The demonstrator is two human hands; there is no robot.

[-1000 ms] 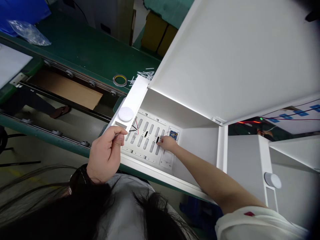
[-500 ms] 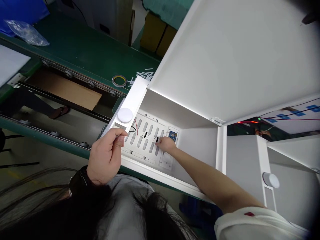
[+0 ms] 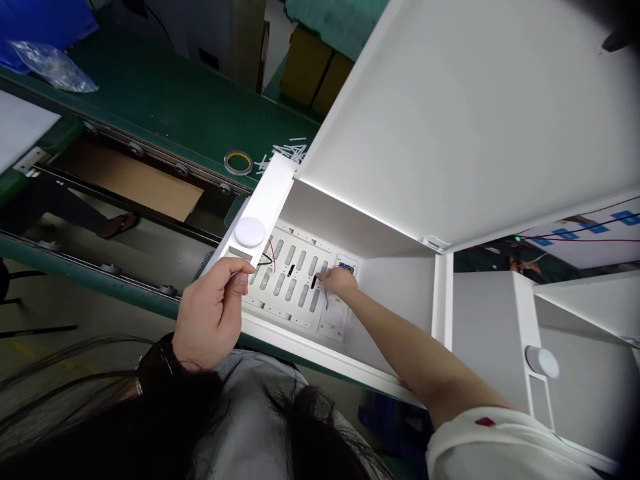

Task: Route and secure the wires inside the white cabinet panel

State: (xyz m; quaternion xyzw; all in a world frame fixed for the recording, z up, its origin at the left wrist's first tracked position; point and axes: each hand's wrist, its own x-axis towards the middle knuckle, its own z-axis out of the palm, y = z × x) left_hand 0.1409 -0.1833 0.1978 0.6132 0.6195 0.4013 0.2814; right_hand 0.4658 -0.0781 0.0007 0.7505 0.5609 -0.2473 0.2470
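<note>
My left hand grips the near edge of a white strip panel that carries a round white disc. My right hand is inside the white cabinet, its fingers closed beside a short black strip on the slotted white plate. What those fingers hold, if anything, is too small to make out. A second black piece lies further left on the plate. Red and black wires come out near the disc. A blue circuit board is partly hidden behind my right hand.
The large white door stands raised behind the cabinet. On the green bench lie a tape roll, white strips and a clear plastic bag. Another white cabinet is at the right. A person's foot shows below.
My right hand has shifted slightly right and away from the black strip, uncovering more of it and covering more of the circuit board. My left hand has stayed on the panel.
</note>
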